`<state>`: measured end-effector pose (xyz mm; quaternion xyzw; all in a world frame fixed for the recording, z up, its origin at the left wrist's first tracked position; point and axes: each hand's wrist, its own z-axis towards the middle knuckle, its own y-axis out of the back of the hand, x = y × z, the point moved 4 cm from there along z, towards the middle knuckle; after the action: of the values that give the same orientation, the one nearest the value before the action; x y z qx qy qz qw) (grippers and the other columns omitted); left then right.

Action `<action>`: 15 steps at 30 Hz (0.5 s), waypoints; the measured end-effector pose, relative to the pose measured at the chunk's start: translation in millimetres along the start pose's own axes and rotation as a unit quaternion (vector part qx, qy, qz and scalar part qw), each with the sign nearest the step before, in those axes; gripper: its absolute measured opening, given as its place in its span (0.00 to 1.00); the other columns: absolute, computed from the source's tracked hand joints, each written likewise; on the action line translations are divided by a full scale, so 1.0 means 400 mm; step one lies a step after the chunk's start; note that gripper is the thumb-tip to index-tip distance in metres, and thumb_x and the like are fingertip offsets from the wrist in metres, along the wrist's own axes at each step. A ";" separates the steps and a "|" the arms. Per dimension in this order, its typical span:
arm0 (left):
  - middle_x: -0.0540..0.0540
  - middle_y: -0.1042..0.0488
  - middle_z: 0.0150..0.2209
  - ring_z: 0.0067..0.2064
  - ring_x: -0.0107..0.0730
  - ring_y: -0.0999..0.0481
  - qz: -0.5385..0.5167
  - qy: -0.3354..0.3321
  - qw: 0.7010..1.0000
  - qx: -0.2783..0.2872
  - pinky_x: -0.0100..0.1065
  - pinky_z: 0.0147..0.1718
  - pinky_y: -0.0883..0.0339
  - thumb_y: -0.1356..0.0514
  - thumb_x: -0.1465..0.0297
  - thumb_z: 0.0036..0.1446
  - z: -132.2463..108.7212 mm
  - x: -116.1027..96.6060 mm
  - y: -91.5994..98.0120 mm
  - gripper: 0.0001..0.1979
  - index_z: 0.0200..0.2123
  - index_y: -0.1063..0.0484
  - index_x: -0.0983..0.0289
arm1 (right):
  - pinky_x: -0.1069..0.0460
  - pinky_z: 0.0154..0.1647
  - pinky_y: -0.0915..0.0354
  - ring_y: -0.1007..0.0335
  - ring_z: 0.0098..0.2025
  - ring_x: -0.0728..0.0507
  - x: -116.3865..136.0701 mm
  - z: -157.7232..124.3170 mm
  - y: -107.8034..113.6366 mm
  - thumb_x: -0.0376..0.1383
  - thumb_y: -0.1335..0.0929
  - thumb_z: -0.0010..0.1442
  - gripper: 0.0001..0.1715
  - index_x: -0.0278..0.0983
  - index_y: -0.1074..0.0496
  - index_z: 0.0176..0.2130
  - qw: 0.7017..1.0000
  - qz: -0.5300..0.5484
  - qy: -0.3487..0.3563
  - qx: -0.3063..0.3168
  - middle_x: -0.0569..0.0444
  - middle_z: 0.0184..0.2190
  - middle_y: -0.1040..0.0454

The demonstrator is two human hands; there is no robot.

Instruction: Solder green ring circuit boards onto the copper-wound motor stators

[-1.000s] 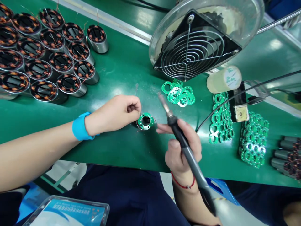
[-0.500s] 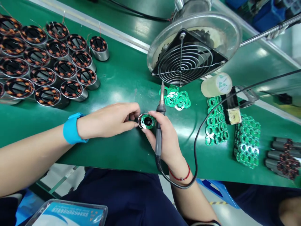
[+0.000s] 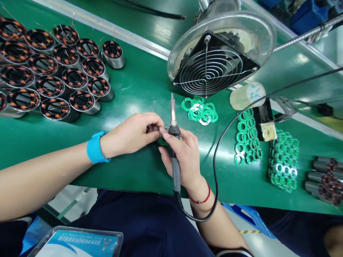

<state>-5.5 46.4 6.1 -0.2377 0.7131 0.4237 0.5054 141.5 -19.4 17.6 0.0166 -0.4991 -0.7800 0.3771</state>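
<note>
My left hand (image 3: pixel 132 134), with a blue wristband, pinches a small motor stator topped by a green ring board (image 3: pixel 161 141) on the green mat; my fingers hide most of it. My right hand (image 3: pixel 183 157) is closed round a black soldering iron (image 3: pixel 173 142), tip pointing away from me, and its fingers also touch the stator. The iron's black cable (image 3: pixel 217 160) loops off to the right.
Several copper-wound stators (image 3: pixel 50 75) stand in rows at the far left. A fan in a clear housing (image 3: pixel 214 60) sits beyond my hands. Loose green ring boards (image 3: pixel 200 110) lie below it, more in piles (image 3: pixel 268 150) at right, beside a solder spool (image 3: pixel 248 95) and lying stators (image 3: pixel 324 180).
My right hand swung the iron from pointing up-left to upright and came in against the stator. Both hands now close over it, hiding the green board.
</note>
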 end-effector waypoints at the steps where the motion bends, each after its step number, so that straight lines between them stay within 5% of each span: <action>1: 0.47 0.30 0.26 0.25 0.23 0.35 0.003 0.000 1.000 -0.002 0.26 0.25 0.40 0.43 0.69 0.55 -0.001 0.000 0.001 0.06 0.30 0.28 0.64 | 0.44 0.52 0.33 0.26 0.53 0.41 -0.002 -0.001 0.003 0.32 0.35 0.67 0.19 0.43 0.34 0.56 1.000 0.000 -0.012 -0.006 0.52 0.43 0.18; 6: 0.47 0.31 0.25 0.25 0.23 0.35 0.028 -0.011 0.999 -0.023 0.26 0.26 0.41 0.44 0.71 0.55 -0.007 -0.003 0.005 0.07 0.28 0.28 0.64 | 0.45 0.49 0.32 0.23 0.44 0.42 -0.010 -0.007 0.009 0.28 0.34 0.65 0.22 0.42 0.32 0.57 0.998 0.047 -0.029 -0.023 0.54 0.38 0.16; 10: 0.47 0.32 0.25 0.26 0.24 0.35 0.088 -0.043 0.995 -0.036 0.27 0.27 0.41 0.45 0.72 0.55 -0.011 -0.014 0.011 0.07 0.27 0.30 0.64 | 0.44 0.50 0.29 0.20 0.41 0.43 -0.022 -0.021 0.018 0.35 0.36 0.69 0.18 0.41 0.32 0.58 0.987 0.130 -0.073 -0.055 0.54 0.37 0.16; 15: 0.48 0.31 0.26 0.27 0.25 0.34 0.151 -0.034 0.987 -0.030 0.28 0.30 0.41 0.47 0.72 0.55 -0.013 -0.020 0.016 0.06 0.27 0.31 0.63 | 0.46 0.29 0.28 0.24 0.24 0.45 -0.042 -0.065 0.046 0.44 0.39 0.71 0.19 0.42 0.28 0.55 0.964 0.171 -0.129 -0.159 0.57 0.29 0.22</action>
<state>-10.2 44.7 16.4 -0.1277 0.7102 0.5243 0.4522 174.3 -33.1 13.2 -0.2300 -0.4084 -0.7685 0.4356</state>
